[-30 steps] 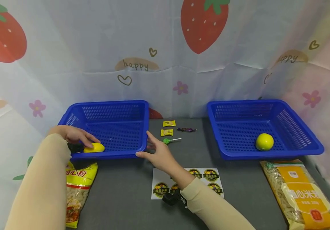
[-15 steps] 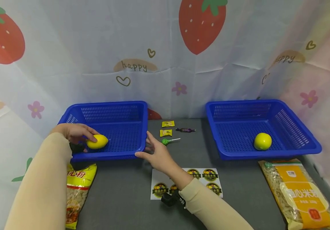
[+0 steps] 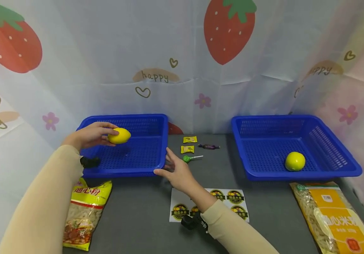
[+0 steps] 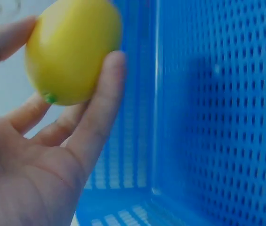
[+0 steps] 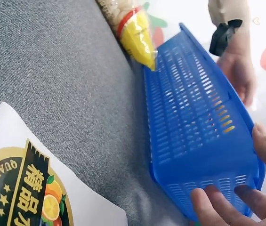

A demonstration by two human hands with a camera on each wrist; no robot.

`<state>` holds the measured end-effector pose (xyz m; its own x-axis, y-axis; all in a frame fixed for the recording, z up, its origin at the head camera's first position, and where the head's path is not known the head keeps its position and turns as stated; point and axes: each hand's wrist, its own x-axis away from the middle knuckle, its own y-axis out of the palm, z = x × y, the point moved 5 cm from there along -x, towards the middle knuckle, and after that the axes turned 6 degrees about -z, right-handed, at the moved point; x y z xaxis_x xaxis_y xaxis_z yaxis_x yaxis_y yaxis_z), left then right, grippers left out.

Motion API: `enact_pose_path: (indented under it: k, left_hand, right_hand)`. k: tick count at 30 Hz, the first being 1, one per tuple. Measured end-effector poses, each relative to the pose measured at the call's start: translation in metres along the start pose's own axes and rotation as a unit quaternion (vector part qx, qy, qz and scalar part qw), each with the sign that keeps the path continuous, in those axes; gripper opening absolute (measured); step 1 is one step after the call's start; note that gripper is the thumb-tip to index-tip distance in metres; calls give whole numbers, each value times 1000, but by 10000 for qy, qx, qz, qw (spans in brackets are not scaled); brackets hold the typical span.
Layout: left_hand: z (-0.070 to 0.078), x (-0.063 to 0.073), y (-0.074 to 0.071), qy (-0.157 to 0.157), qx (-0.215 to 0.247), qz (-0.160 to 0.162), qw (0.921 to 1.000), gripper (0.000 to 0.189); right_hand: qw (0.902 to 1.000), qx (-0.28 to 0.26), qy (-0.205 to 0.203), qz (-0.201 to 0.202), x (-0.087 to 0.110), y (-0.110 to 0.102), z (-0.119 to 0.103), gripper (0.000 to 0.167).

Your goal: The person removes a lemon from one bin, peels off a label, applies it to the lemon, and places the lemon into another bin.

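A yellow lemon (image 3: 120, 136) is pinched between the thumb and fingers of my left hand (image 3: 93, 135), raised over the left blue basket (image 3: 125, 173). In the left wrist view the lemon (image 4: 74, 52) shows its green stem end, with the basket's perforated floor (image 4: 227, 132) beyond it. At that basket's front right corner, my right hand (image 3: 178, 171) holds the rim, thumb at the front and fingers along the side wall. The right wrist view has those fingertips (image 5: 203, 202) against the outside of the blue basket (image 5: 189, 103).
A second blue basket (image 3: 305, 175) holds a yellow-green apple-like fruit (image 3: 295, 161). Two yellow candies (image 3: 187, 149), a purple-wrapped candy (image 3: 209, 146) and a green lollipop (image 3: 187, 158) lie between the baskets. Nearer are a sticker sheet (image 3: 239, 197) and two noodle bags, left (image 3: 85, 215) and right (image 3: 337, 218).
My left hand has lifted the lemon from the left basket's front left area, up and to the right. My right hand has stayed at the basket's corner. The head view has shifted slightly.
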<state>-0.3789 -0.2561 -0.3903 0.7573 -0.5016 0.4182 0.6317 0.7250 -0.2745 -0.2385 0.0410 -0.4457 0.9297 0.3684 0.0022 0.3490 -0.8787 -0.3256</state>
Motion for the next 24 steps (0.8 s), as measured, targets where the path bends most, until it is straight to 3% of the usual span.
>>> enact_pose_path:
  k: [5,9,13,18,24]
  left_hand:
    - [26,2,26,581,-143,195,9980,60]
    - [51,5,58,1033,-159,348,9939,57]
    - [66,9,92,1239,-26,313,9918,53]
    - [70,19,124,1300,32,287,9911,48]
    - [62,29,148,1148,258,523,9917,53]
  right_hand:
    - [10000,26,15,-14,0,1,1,92]
    - [10000,-5,85,36,0,0,3,91]
    - [9999,-54,141,53,1,-2,5,90]
    - [9999,-46,99,-79,1,-4,2,89]
    - [9998,-16,86,-186,5,-8,0,88]
